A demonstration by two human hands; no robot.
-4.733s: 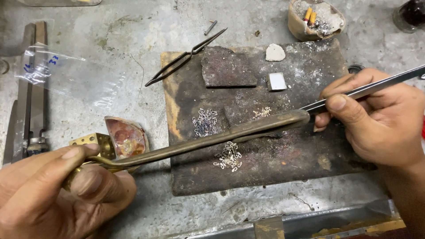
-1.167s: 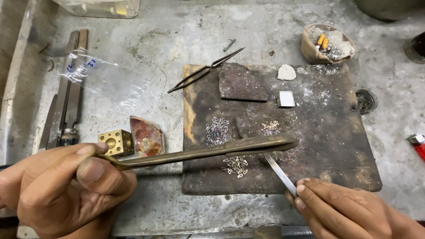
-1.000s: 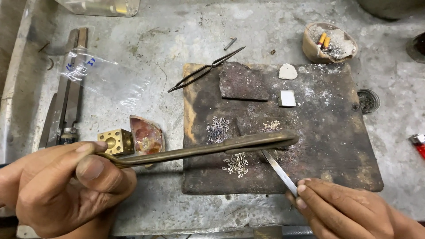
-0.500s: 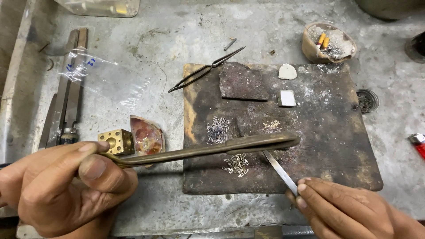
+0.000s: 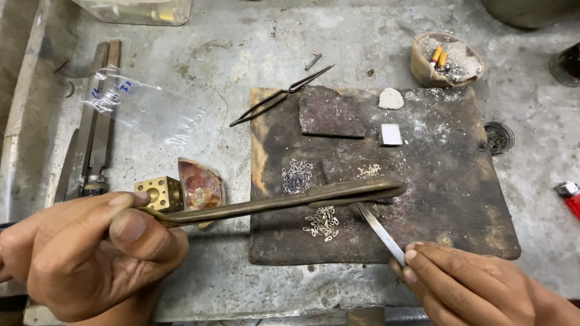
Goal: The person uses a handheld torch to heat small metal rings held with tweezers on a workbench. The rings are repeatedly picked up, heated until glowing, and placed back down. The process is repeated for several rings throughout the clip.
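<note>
From the head view, my left hand [image 5: 90, 253] has its fingers pinching the long brass blowpipe [image 5: 272, 204], its tip held low over the charred soldering board [image 5: 435, 199] on the table [image 5: 199, 60]. My right hand [image 5: 477, 284] has its fingers pressed together around steel tweezers [image 5: 380, 226], their points angled in under that tip, beside the small silver links [image 5: 322, 221], so both tools meet at one spot.

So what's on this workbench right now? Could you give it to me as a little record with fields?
surface: grey bench with a dark scorched board
left hand: grips a long brass tube reaching over the board
right hand: holds thin metal tweezers, tip under the tube's end
small parts: two clusters of tiny silver links
nearby: black tweezers, brass cube, clay bowl, red lighter
</note>
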